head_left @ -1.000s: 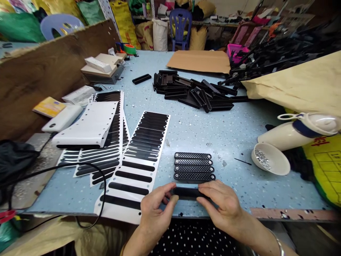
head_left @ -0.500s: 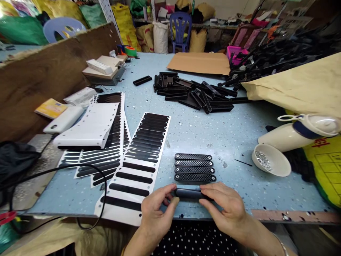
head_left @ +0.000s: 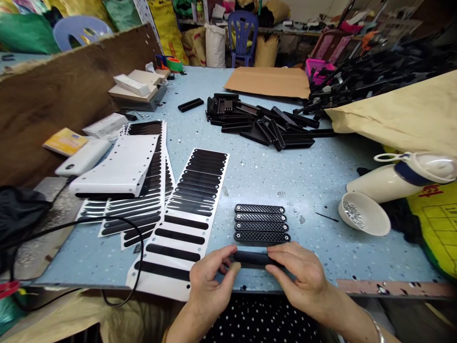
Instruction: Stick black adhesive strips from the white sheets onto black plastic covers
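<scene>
Between my two hands is a black oblong strip-shaped piece (head_left: 253, 257), held level just above the table's front edge. My left hand (head_left: 214, 276) pinches its left end between thumb and fingers. Its right end is gripped the same way by my right hand (head_left: 302, 269). Just beyond lie several black bars with a crosshatched face (head_left: 262, 226), in a neat row with a silver dot at each end. Left of my left hand, a white sheet of black adhesive-looking strips (head_left: 178, 240) reaches over the table edge.
More strip sheets (head_left: 134, 209) lie left, under a curled white sheet (head_left: 114, 164). A heap of black bars (head_left: 257, 119) sits farther back, before flat cardboard (head_left: 269, 82). At right are a bowl of small silver pieces (head_left: 371, 221) and a cream bottle (head_left: 378, 183). A black cable (head_left: 141, 257) loops at front left.
Both hands keep their hold on the black piece, which has tilted slightly so its upper face shows less shine. The view has shifted a little.
</scene>
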`<state>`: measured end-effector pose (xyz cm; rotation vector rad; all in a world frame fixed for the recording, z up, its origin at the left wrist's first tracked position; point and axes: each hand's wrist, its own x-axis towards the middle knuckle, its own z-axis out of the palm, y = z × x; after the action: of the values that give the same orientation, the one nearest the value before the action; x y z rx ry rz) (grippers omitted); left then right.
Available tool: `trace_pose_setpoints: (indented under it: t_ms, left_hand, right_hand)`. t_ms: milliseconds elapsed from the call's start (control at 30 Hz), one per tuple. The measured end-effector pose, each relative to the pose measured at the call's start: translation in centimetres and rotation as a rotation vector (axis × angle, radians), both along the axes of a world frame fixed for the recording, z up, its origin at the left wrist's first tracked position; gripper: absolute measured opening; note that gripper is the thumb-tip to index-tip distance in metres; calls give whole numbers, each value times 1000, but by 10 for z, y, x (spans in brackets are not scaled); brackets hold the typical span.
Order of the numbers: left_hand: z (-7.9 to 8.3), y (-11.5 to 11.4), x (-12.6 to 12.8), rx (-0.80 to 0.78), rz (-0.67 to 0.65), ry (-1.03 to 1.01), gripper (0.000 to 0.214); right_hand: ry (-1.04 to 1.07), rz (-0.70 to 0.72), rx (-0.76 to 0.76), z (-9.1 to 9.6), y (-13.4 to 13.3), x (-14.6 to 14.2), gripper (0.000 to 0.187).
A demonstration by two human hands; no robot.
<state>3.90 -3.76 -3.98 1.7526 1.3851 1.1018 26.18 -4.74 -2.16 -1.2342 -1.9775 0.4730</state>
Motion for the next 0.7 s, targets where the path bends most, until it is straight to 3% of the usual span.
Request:
trace_pose_setpoints:
  t_ms: [233,700]
  left_hand:
    - [0,0,0,0,5,-2,23]
    - [0,0,0,-9,-10,-1,23]
  right_hand:
    - [33,-9,29,7,1,1,14]
    - [8,6,-8,0,0,0,15]
